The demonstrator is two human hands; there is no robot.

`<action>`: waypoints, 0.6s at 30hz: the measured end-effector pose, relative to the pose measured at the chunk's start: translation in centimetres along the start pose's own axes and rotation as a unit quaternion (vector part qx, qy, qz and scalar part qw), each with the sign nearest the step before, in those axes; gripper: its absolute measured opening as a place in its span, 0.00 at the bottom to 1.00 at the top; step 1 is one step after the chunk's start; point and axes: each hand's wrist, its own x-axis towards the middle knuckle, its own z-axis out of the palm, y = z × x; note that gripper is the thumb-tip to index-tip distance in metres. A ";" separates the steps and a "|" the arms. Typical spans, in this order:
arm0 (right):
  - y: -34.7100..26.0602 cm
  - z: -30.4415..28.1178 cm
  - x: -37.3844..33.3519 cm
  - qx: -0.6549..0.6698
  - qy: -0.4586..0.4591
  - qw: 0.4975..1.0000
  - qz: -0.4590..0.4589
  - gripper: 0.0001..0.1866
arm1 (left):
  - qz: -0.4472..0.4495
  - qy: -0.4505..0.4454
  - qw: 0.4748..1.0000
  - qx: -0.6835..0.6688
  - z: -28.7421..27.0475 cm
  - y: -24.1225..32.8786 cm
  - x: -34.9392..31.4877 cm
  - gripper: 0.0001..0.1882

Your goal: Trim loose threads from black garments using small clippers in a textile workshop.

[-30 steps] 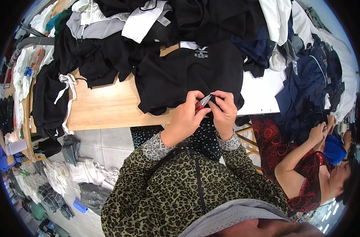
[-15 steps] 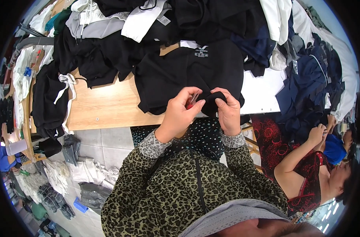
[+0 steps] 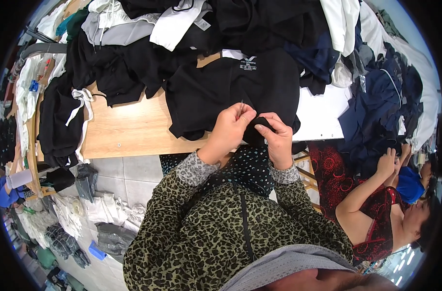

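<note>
A black garment (image 3: 201,99) lies spread on the table in front of me, with a small printed label near its top edge. My left hand (image 3: 232,127) is closed around small red-handled thread snips (image 3: 239,117), mostly hidden by the fingers, with the metal tip pointing away from me. Its thumb and forefinger pinch together beside the fold of cloth; whether a thread is between them is too small to tell. Close by on the right, my right hand (image 3: 278,140) grips a bunched edge of the black garment between thumb and fingers, raised at the table's near edge.
Heaped black clothes (image 3: 119,72) and grey-and-white garments (image 3: 121,30) cover the table's far side. A navy cloth pile (image 3: 371,111) lies at the right, where a co-worker's hands (image 3: 387,162) work. Bare wood tabletop (image 3: 128,128) shows at the left. Bagged clothes (image 3: 115,237) lie on the floor.
My left hand has shifted slightly right and up, its thumb and forefinger now pinched near the cloth's edge. The snips' tip has turned away from me. My right hand has moved slightly left.
</note>
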 end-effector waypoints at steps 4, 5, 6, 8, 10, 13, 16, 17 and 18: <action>0.1 0.0 0.2 0.010 0.005 1.000 -0.001 0.08 | -0.167 -0.025 0.976 -0.138 -1.1 0.3 0.3 0.06; 0.1 0.2 0.2 0.010 0.004 1.000 -0.001 0.08 | -0.163 -0.021 0.980 -0.110 -1.3 0.4 0.3 0.08; 0.1 0.3 0.2 0.018 0.024 1.000 -0.001 0.07 | -0.163 -0.022 0.980 -0.110 -1.2 0.5 0.1 0.08; 0.1 0.4 0.2 0.026 0.044 0.999 -0.001 0.07 | -0.043 -0.022 0.997 0.056 -1.1 1.0 -0.7 0.17; 0.0 0.6 0.2 -0.027 0.072 0.997 -0.015 0.07 | -0.048 -0.060 0.994 0.077 -1.7 1.6 -1.4 0.25; -0.1 0.8 0.3 -0.111 0.076 0.988 -0.074 0.08 | 0.028 -0.079 0.980 0.178 -1.6 2.3 -2.3 0.22; -0.4 1.0 0.3 -0.152 0.071 0.979 -0.111 0.09 | -0.020 -0.099 0.978 0.185 -1.5 2.9 -2.3 0.20; -0.5 1.1 0.3 -0.153 0.070 0.979 -0.111 0.09 | -0.020 -0.099 0.978 0.184 -1.4 2.8 -2.3 0.20; -0.7 1.3 0.3 -0.162 0.074 0.977 -0.121 0.09 | -0.019 -0.096 0.978 0.186 -1.4 2.5 -2.3 0.20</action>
